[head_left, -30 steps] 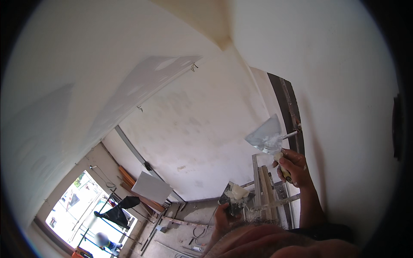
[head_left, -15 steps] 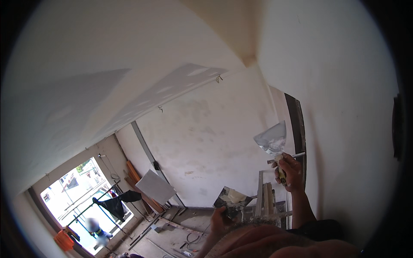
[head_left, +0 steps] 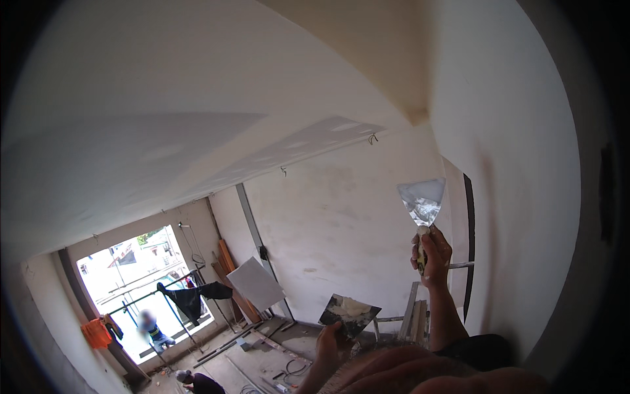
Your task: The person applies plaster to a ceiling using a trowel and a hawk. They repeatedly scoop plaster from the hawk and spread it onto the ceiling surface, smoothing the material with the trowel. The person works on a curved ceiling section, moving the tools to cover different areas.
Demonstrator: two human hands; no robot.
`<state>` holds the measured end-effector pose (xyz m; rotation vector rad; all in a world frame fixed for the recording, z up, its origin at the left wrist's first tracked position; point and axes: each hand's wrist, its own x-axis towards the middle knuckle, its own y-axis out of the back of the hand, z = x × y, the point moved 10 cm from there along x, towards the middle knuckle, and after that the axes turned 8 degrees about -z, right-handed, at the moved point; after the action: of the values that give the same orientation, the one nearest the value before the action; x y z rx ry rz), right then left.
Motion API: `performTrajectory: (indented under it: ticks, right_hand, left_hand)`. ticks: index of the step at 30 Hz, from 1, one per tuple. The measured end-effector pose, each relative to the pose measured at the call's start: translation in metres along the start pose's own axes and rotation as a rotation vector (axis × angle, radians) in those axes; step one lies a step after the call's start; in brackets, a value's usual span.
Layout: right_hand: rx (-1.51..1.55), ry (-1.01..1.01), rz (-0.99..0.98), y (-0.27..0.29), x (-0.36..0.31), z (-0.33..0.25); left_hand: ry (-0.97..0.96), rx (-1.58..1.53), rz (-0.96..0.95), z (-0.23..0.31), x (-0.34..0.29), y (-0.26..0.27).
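Steel, smeared pale with filler, makes up the broad blade of the putty knife that the right hand holds up by the white wall; the fingers are wrapped tight round the handle, blade uppermost and fanned wide at its top edge. Lower down, the left hand is closed on the underside of a flat square hawk, tilted, with a lump of whitish plaster lying on it. Beyond, a white board leans against the far wall
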<state>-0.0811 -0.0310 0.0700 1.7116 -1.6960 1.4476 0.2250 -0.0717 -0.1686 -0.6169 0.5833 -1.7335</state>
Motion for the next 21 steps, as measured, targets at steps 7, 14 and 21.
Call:
performTrajectory:
  ticks: [7, 14, 21]
  right_hand:
    - [0.084, 0.054, -0.040, -0.007, 0.015, 0.000]
    - [0.102, 0.148, -0.085, 0.006, 0.001, 0.071]
    - [0.097, 0.349, -0.105, -0.033, 0.061, -0.053]
  left_hand:
    - [-0.140, -0.101, 0.034, 0.004, -0.024, -0.011]
    - [-0.610, 0.293, 0.073, -0.020, -0.001, 0.055]
    - [-0.587, 0.145, 0.154, -0.027, -0.014, 0.013]
